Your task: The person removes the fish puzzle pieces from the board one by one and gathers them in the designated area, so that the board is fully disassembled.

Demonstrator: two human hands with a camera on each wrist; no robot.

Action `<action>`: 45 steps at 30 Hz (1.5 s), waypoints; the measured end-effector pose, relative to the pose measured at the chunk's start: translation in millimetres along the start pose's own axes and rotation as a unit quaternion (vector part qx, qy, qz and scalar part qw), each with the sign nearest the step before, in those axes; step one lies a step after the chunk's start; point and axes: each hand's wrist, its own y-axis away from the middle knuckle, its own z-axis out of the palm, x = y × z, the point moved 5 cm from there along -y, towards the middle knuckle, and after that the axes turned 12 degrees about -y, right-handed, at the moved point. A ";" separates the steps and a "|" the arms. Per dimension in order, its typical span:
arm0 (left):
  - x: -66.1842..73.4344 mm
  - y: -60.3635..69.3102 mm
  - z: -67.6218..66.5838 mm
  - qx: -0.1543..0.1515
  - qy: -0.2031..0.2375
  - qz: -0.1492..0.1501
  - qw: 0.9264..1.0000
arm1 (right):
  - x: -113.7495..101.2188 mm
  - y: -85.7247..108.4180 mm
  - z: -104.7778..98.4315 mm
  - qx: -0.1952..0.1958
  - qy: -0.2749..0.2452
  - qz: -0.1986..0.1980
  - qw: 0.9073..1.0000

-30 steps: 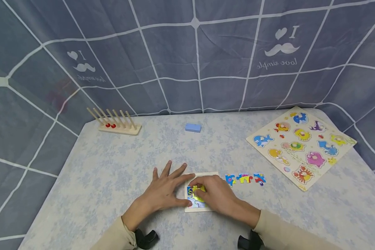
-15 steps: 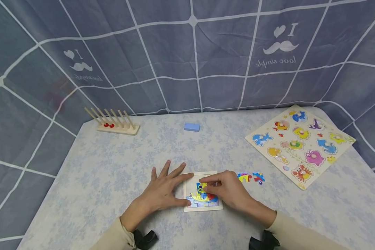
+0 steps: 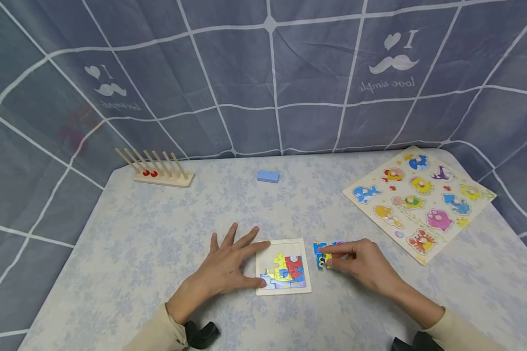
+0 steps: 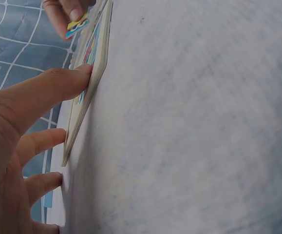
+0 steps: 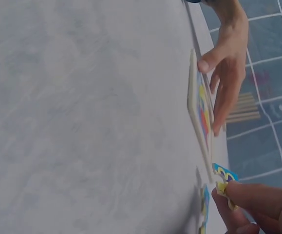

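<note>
In the head view a small wooden jigsaw puzzle tray (image 3: 283,243) lies on the table, its lower part filled with yellow, red and blue pieces. My left hand (image 3: 226,268) is spread at its left side. The thumb (image 4: 70,83) presses on the tray's near left corner and the index finger touches the far left corner. Right of the tray, my right hand (image 3: 369,265) pinches a blue and yellow puzzle piece (image 5: 224,174) between thumb and fingers, raised off the table. Other loose pieces (image 5: 203,207) lie below that hand, mostly hidden from the head view.
A large wooden sea-animal board (image 3: 415,207) with knobbed pieces lies at the right. At the back stand a blue block (image 3: 268,176) and, farther left, a wooden peg rack (image 3: 162,179) with two red beads. A grey-blue curtain (image 3: 246,73) surrounds the table (image 3: 180,209).
My right hand has carried the pinched puzzle piece from over the tray rightward to beside it, uncovering the filled part. My left hand has stayed on the tray's left edge.
</note>
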 end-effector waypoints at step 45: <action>-0.5 0.0 0.9 0.002 -0.010 0.007 1.000 | -29.7 -13.8 49.3 -0.009 0.130 -0.118 0.985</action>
